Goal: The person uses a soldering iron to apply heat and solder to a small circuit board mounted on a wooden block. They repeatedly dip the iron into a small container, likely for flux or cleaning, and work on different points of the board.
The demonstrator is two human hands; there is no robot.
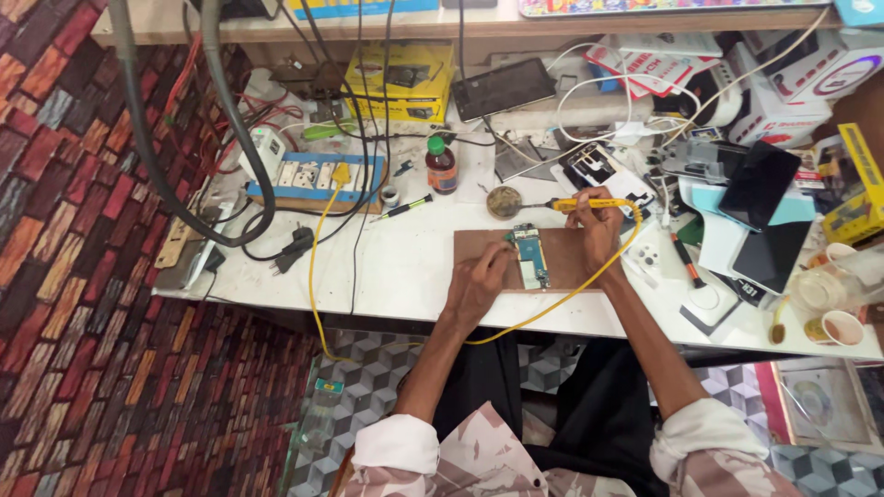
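Observation:
An opened phone with a bare circuit board (pixel 530 255) lies on a brown wooden board (pixel 479 250) on the white workbench. My left hand (pixel 478 283) rests on the board's front edge and steadies the phone from its left side. My right hand (pixel 596 227) grips a yellow soldering iron (pixel 589 203) by its handle, its metal tip reaching left to a small round tin (pixel 504 202). The iron's yellow cable (pixel 589 276) loops down past my right wrist and off the bench edge.
A brown bottle with a green cap (pixel 441 165) and a blue power strip (pixel 313 176) stand left of the tin. Dark phones and screens (pixel 759 184), boxes, white cables and small cups (pixel 842 327) crowd the right side. Grey hoses (pixel 147 138) hang at left.

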